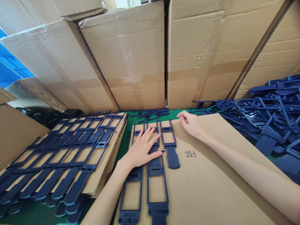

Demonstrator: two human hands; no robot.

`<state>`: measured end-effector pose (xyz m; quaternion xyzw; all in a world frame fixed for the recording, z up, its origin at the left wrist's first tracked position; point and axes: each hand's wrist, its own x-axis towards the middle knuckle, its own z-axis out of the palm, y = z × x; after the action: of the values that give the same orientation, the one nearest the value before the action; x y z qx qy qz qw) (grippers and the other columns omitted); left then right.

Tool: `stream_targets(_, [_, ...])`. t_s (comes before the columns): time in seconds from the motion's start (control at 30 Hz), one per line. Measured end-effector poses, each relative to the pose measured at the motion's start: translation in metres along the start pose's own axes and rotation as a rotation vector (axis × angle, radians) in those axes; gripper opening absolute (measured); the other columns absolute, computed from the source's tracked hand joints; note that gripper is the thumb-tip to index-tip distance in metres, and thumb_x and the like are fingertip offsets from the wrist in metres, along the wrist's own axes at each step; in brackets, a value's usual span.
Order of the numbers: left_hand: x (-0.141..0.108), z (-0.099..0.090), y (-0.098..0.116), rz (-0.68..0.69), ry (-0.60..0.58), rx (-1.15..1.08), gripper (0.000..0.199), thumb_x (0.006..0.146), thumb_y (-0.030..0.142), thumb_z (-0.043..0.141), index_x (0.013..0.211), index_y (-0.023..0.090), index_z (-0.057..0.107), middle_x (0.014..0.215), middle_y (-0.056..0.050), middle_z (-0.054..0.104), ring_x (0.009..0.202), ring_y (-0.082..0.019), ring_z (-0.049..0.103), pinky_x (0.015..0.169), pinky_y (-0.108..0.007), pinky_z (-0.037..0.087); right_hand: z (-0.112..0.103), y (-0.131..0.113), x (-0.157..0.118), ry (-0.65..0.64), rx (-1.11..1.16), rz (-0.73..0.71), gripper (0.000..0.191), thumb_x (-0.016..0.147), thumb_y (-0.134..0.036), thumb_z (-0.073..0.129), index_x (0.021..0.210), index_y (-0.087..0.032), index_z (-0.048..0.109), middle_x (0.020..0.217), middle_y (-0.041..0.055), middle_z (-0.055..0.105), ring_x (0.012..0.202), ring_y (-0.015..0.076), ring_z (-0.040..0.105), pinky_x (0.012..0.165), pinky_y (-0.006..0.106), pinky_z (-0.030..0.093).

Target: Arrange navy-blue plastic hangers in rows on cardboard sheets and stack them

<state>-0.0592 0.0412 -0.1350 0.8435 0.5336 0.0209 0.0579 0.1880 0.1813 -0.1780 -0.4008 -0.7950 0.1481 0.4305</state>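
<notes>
My left hand [142,148] lies flat with fingers spread over dark blue plastic frame pieces with ribbed tabs, laid in columns on a cardboard sheet [199,187]. Under its fingers and thumb is one such frame piece [157,187], and another frame piece [130,197] lies to its left. My right hand [191,125] is loosely closed above the sheet's far edge, with nothing visible in its fingers. Just left of it, apart from the fingertips, lies a single frame piece [170,143] with its ribbed tab pointing toward me.
At left, a cardboard stack [110,159] carries rows of similar frame pieces [77,150]. A tangled heap of blue parts [269,125] lies at right. Some loose parts [152,114] rest on the green table [120,150]. Large cartons [131,56] form a wall behind.
</notes>
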Motion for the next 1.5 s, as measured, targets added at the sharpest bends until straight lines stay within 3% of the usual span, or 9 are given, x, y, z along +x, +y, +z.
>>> stream_targets(0.1, [0.000,0.000,-0.001,0.000,-0.001,0.003,0.071,0.091,0.068,0.033,0.149,0.028,0.025,0.159,-0.008,0.007,0.146,-0.027,0.000,0.117,-0.051,0.008,-0.020,0.037,0.010,0.045,-0.253,0.000,0.023,0.085,-0.018,0.039,0.090,-0.016,0.061,0.091,0.0098,0.066,0.078,0.0211,0.059,0.072,0.032,0.044])
stream_targets(0.2, [0.001,0.001,-0.002,0.012,-0.002,0.001,0.072,0.091,0.067,0.032,0.150,0.028,0.024,0.159,-0.007,0.007,0.146,-0.026,0.000,0.118,-0.049,0.006,-0.032,0.071,0.011,-0.096,-0.566,0.101,0.030,0.088,-0.022,0.037,0.089,-0.014,0.066,0.106,0.0136,0.066,0.098,0.0270,0.057,0.083,0.038,0.042])
stream_targets(0.3, [0.001,0.001,-0.003,0.012,-0.006,0.000,0.072,0.091,0.067,0.032,0.150,0.027,0.024,0.159,-0.007,0.007,0.146,-0.026,0.000,0.118,-0.049,0.006,-0.033,0.086,0.006,-0.190,-0.668,0.150,0.041,0.092,-0.028,0.032,0.085,-0.015,0.070,0.115,0.0123,0.065,0.107,0.0283,0.055,0.090,0.041,0.038])
stream_targets(0.47, [0.002,0.003,-0.005,0.022,0.007,-0.002,0.071,0.091,0.067,0.034,0.149,0.028,0.025,0.159,-0.006,0.008,0.146,-0.027,0.001,0.118,-0.050,0.007,-0.030,0.083,0.003,-0.211,-0.722,0.194,0.047,0.095,-0.031,0.028,0.091,-0.014,0.072,0.113,0.0115,0.067,0.119,0.0280,0.049,0.104,0.045,0.024])
stream_targets(0.63, [0.002,0.003,-0.005,0.019,0.003,0.016,0.071,0.091,0.067,0.034,0.149,0.027,0.025,0.159,-0.006,0.008,0.146,-0.027,0.001,0.118,-0.050,0.006,-0.035,0.072,0.004,-0.220,-0.762,0.254,0.051,0.095,-0.036,0.028,0.084,-0.013,0.072,0.107,0.0147,0.067,0.104,0.0282,0.056,0.091,0.041,0.035])
stream_targets(0.83, [0.001,0.002,-0.004,0.014,0.001,0.025,0.070,0.091,0.066,0.033,0.149,0.027,0.026,0.159,-0.007,0.008,0.146,-0.027,0.002,0.117,-0.050,0.008,-0.040,0.058,0.003,-0.113,-0.903,0.358,0.050,0.094,-0.043,0.029,0.102,-0.011,0.066,0.105,0.0194,0.061,0.102,0.0321,0.053,0.087,0.042,0.034])
stream_targets(1.03, [0.001,0.002,-0.004,0.012,0.005,0.020,0.069,0.091,0.066,0.033,0.149,0.028,0.025,0.159,-0.007,0.008,0.146,-0.027,0.002,0.117,-0.051,0.009,-0.034,0.056,0.000,-0.079,-1.013,0.426,0.053,0.094,-0.046,0.029,0.116,-0.008,0.059,0.113,0.0230,0.059,0.111,0.0367,0.049,0.101,0.052,0.017])
stream_targets(1.13, [0.001,0.001,-0.004,0.008,-0.001,0.019,0.070,0.091,0.067,0.033,0.149,0.028,0.025,0.159,-0.007,0.008,0.146,-0.026,0.002,0.117,-0.051,0.009,-0.033,0.062,0.001,-0.146,-1.006,0.504,0.058,0.093,-0.050,0.027,0.118,-0.009,0.058,0.116,0.0234,0.058,0.116,0.0386,0.046,0.103,0.056,0.008])
stream_targets(1.5, [0.002,0.001,-0.004,0.011,-0.011,0.030,0.072,0.091,0.067,0.032,0.150,0.027,0.024,0.159,-0.007,0.007,0.146,-0.026,0.000,0.117,-0.050,0.007,-0.034,0.075,0.004,-0.182,-0.826,0.564,0.052,0.091,-0.051,0.028,0.109,-0.021,0.066,0.113,0.0178,0.058,0.112,0.0342,0.048,0.099,0.049,0.023])
